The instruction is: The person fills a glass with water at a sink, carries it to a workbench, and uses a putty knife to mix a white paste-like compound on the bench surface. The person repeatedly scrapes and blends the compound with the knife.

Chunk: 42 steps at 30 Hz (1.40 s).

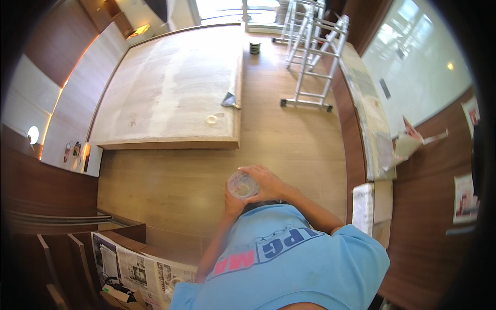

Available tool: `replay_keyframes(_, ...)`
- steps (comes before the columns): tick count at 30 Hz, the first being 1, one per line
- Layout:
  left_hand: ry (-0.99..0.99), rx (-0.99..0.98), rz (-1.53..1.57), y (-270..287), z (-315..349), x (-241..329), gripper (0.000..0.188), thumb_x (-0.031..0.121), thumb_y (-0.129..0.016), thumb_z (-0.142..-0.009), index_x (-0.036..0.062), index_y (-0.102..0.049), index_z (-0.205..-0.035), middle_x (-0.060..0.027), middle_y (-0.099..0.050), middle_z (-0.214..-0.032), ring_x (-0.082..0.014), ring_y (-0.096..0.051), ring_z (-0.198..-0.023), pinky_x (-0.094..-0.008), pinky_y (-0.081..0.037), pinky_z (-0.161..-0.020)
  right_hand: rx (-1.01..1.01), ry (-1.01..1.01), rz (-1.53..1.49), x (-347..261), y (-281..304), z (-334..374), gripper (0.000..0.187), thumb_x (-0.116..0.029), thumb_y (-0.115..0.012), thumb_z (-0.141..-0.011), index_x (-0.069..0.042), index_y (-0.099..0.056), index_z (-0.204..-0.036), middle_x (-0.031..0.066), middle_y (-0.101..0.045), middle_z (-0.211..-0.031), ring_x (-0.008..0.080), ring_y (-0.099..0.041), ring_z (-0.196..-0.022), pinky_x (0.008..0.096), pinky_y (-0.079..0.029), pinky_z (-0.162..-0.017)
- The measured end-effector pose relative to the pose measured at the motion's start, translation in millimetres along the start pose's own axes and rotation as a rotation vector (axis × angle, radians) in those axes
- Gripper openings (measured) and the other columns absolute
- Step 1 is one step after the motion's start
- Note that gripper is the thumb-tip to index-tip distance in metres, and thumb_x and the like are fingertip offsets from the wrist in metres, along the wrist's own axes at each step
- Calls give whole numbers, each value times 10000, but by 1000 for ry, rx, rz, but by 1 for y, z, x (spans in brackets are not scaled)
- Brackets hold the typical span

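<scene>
Both hands, left hand, right hand, gripping clear plastic cup, wooden floor

Clear cup held between left hand and right hand, above the floor. Raised platform ahead-left, tape roll on it. Stepladder ahead-right. Newspapers lower left.

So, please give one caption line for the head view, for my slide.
Both hands, left hand and right hand, hold a clear plastic cup above a wooden floor.
</scene>
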State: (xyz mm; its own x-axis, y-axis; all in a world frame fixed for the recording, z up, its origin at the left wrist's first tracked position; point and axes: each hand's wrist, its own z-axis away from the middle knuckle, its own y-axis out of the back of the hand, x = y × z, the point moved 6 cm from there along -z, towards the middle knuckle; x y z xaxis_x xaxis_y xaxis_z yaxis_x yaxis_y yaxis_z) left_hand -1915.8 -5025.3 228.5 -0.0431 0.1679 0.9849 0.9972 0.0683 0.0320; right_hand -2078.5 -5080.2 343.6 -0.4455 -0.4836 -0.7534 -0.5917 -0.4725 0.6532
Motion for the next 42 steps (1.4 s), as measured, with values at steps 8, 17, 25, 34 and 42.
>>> replay_keyframes(8, 158, 265, -179, 61, -163, -51, 985, 199, -1086, -720, 15, -549, -1524, -168, -704, -1444, -303, -705, -1309, -443, -595, -1098, -90, 46, -68, 70, 84, -186, 1113, -558, -951, -852, -56, -445, -1707, 257, -545, -1641, 433, -531, -1506, 557, -425, -1271)
replay_keyframes(17, 81, 347, -176, 144, -332, -113, 955, 64, -1046, -770, 9, -514, -1561, -160, -684, -1469, -261, -692, -1309, -428, -607, -1094, 303, -456, -236, 251, 124, -247, 796, -463, -870, -1000, -53, -570, -1614, 172, -706, -1437, 304, -674, -1322, 451, -554, -1111)
replay_keyframes(25, 0, 416, -251, 189, -462, -231, 946, 61, -1052, -756, 7, -537, -1548, -156, -675, -1449, -258, -673, -1328, -441, -588, -1109, 84, -561, -181, 507, 9, -374, 770, -476, -846, -1022, -35, -573, -1591, 162, -702, -1450, 295, -671, -1334, 471, -545, -1112)
replay_keyframes(34, 114, 406, -160, 213, -541, -510, 996, 56, -1036, -789, 14, -452, -1595, -181, -601, -1542, -284, -634, -1391, -456, -587, -1105, 450, -412, 471, 770, -89, -562, 662, -229, -903, -878, -83, -642, -1468, 197, -640, -1487, 420, -615, -1378, 547, -527, -1117)
replay_keyframes(42, 93, 294, -143, 258, -592, -656, 943, 73, -1016, -824, 3, -462, -1585, -185, -643, -1519, -294, -636, -1400, -474, -564, -1124, 573, -288, 677, 836, -163, -601, 438, -52, -662, -984, -101, -754, -1409, 147, -665, -1563, 359, -619, -1444, 496, -543, -1161)
